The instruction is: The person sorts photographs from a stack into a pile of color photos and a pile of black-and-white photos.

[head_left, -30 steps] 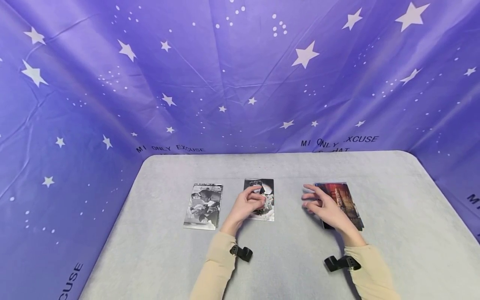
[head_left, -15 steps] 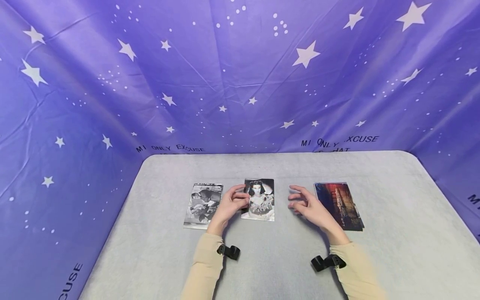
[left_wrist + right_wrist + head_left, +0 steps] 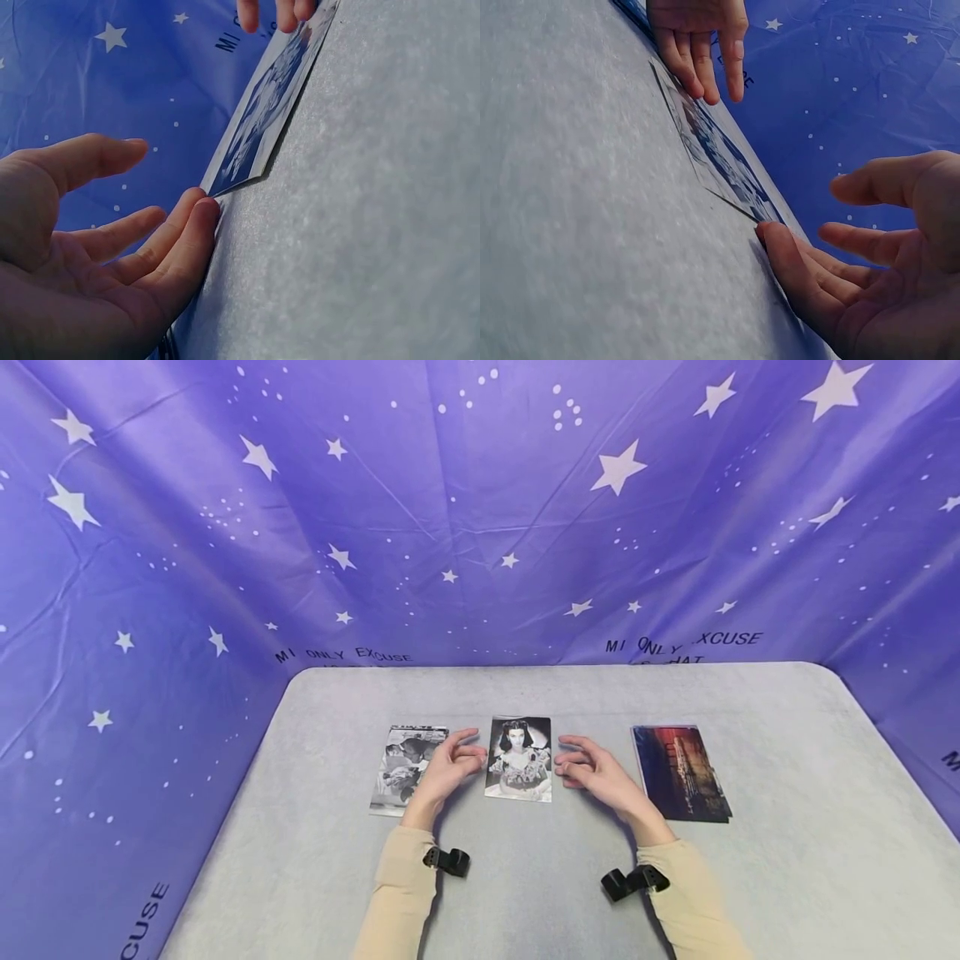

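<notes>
A black-and-white portrait photo card (image 3: 519, 768) lies in the middle of the table, seemingly on top of others. At its left edge is my left hand (image 3: 446, 774), fingers loosely bent and thumb apart; in the left wrist view its fingertips (image 3: 204, 214) meet the card's edge. Across from it, my right hand (image 3: 606, 783) is at the card's right edge, its fingertips (image 3: 774, 234) at the border in the right wrist view. Neither hand pinches anything. My left hand partly covers a pile of black-and-white photo cards (image 3: 393, 781) to the left.
A pile of dark red and blue picture cards (image 3: 684, 777) lies to the right, slightly fanned. The grey table (image 3: 525, 893) backs onto a purple star-printed cloth (image 3: 480, 510). Black straps with small cameras circle both sleeves.
My left hand has moved left off the middle card, uncovering its picture, and stops at its left edge. My right hand has come left from the right pile to the card's right edge.
</notes>
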Available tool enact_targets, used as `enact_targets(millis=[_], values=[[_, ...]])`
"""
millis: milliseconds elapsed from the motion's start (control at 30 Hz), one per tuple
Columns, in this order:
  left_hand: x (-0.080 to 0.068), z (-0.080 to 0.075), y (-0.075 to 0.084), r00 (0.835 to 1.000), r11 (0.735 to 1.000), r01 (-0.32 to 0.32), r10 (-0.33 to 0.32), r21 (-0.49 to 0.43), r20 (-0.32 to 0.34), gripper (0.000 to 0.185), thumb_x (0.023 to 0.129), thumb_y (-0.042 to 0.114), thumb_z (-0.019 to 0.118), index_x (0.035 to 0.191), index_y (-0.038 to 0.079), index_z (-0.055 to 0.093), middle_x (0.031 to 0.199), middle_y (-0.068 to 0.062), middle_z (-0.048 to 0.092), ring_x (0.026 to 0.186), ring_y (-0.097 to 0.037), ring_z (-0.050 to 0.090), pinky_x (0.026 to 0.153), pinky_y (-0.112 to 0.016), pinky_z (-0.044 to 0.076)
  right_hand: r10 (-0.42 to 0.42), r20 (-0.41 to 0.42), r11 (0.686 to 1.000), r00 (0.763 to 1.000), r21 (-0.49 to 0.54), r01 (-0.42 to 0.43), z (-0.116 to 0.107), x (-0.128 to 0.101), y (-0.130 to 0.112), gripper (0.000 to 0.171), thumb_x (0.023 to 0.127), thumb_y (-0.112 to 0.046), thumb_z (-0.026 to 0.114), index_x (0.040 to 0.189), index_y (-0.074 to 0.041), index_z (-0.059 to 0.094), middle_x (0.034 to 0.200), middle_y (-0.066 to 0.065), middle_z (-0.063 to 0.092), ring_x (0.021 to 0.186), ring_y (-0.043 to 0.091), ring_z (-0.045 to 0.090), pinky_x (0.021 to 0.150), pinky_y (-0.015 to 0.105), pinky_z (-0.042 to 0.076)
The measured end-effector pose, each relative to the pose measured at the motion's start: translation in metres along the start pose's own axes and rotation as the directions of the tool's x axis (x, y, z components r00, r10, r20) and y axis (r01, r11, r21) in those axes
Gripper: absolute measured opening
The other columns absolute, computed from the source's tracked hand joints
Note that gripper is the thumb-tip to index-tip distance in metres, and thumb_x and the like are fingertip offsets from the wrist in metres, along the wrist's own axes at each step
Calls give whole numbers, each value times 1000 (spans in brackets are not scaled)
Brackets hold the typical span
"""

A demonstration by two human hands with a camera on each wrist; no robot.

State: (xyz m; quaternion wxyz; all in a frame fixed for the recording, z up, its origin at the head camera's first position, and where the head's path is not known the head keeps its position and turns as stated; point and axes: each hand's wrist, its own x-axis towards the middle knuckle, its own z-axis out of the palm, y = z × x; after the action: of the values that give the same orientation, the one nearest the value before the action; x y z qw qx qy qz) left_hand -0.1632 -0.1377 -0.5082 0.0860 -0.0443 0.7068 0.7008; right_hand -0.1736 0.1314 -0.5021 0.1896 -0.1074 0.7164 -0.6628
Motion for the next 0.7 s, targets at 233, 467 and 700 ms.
enact_targets(millis=[233, 467, 700], values=[[0, -2, -3, 1000, 1000, 0, 0, 6, 14, 61, 84, -3, 64, 140, -6, 40, 114, -28, 62, 102, -29, 62, 84, -27, 51, 27, -28, 1000, 999, 4, -27, 7, 5, 1, 50, 91, 6, 47, 138, 14, 33, 113, 32, 59, 101, 34, 62, 81, 31, 54], [-3, -2, -4, 1000, 999, 15, -14, -36, 16, 63, 84, -2, 65, 142, -4, 39, 116, -29, 61, 104, -30, 62, 84, -27, 49, 51, -53, 999, 997, 10, -51, 12, 6, 2, 50, 91, 6, 47, 138, 15, 34, 113, 31, 58, 96, 26, 63, 80, 29, 54], [-5, -2, -3, 1000, 996, -3, 6, -90, 28, 66, 83, -6, 64, 143, -5, 35, 120, -33, 56, 105, -35, 61, 87, -28, 49, 51, -87, 998, 995, 31, -49, 16, 5, -1, 46, 92, 4, 48, 135, 16, 36, 114, 32, 58, 95, 23, 63, 80, 30, 54]])
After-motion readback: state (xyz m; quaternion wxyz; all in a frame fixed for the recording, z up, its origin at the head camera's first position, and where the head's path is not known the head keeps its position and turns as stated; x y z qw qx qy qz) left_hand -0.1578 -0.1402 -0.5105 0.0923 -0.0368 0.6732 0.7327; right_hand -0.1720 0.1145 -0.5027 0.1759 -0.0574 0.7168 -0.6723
